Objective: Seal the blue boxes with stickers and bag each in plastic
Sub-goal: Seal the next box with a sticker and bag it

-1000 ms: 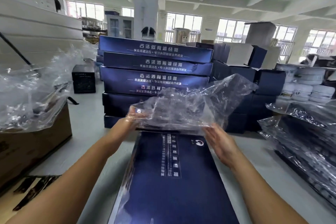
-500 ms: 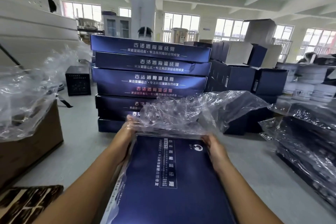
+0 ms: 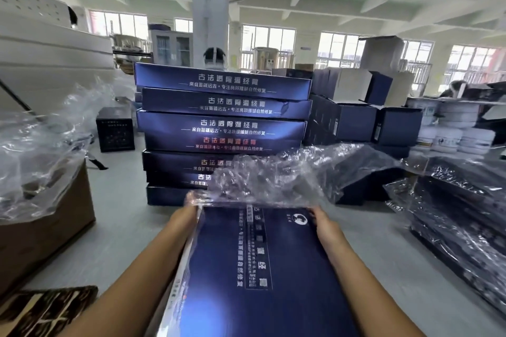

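The box (image 3: 273, 268) lies lengthwise, nearest. At its far corners the left hand (image 3: 189, 213) and right hand (image 3: 324, 226) each pinch the mouth of the bag (image 3: 273, 180), spread wide, likely to draw it over the box. Beyond the box stands a stack (image 3: 221, 123) of boxes.

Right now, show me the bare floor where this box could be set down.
Bare grey floor lies between the brown carton and the stack of blue boxes; a narrower strip runs between the held box and the bagged boxes. Behind the stack it is crowded with cartons.
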